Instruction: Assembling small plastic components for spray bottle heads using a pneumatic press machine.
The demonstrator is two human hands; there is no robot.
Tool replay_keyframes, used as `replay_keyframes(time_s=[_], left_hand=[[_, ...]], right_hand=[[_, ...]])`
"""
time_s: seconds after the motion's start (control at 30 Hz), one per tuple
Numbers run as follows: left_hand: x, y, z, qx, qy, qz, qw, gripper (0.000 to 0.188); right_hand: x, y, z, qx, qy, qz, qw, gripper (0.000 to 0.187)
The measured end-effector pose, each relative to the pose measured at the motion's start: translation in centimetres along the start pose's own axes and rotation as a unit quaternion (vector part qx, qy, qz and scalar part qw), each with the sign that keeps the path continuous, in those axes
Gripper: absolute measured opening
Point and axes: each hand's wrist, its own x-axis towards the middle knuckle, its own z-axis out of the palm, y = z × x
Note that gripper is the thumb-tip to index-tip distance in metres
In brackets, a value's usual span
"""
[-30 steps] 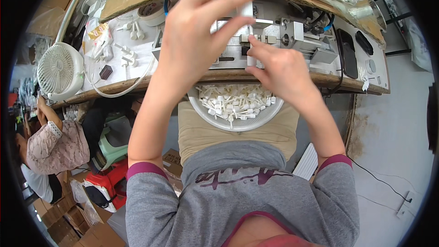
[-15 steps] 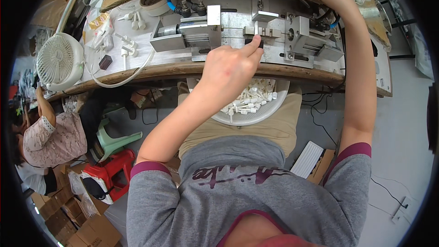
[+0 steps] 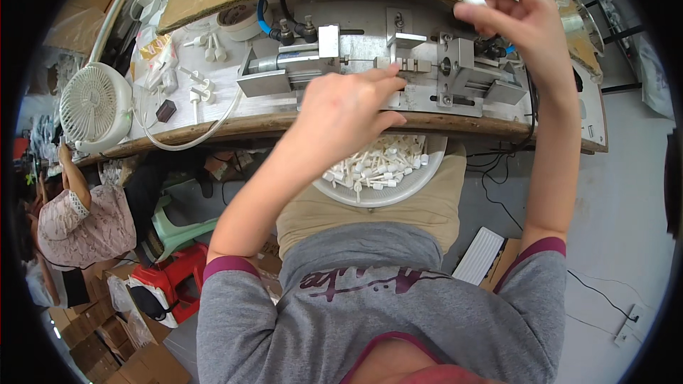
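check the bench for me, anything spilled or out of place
Nothing looks spilled or damaged. A few white plastic parts lie loose on the bench left of the metal fixture, outside the bowl on the lap. The left hand is at the fixture; the right hand pinches one part.

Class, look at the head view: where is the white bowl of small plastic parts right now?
The white bowl sits on the person's lap, just below the workbench edge, under the left hand and slightly to its right.

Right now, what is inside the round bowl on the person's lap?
The bowl holds a heap of small white plastic pieces. The left hand and bench edge cover its far side.
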Motion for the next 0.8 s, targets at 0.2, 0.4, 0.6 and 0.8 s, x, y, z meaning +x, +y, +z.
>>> replay_keyframes(time_s=[0.2, 0.4, 0.6, 0.8], left_hand=[[7.7, -2.4, -6.8, -0.086, 0.116, -0.076, 0.987, 0.031], [16.1, -6.8, -5.1, 0.077, 0.163, 0.014, 0.984, 0.022], [19.4, -7.8, -1.4, 0.102, 0.099, -0.001, 0.99, 0.02], [18.3, -7.7, -3.0, 0.098, 0.042, -0.034, 0.994, 0.022]], right_hand=[[-5.5, -0.8, 5.5, 0.067, 0.085, -0.05, 0.993, 0.025], [-9.2, 1.0, 10.7, -0.252, 0.058, -0.217, 0.941, 0.026], [-8.4, 2.4, 12.8, -0.373, 0.042, -0.196, 0.906, 0.02], [-7.8, 1.8, 12.4, -0.452, 0.012, -0.194, 0.871, 0.02]])
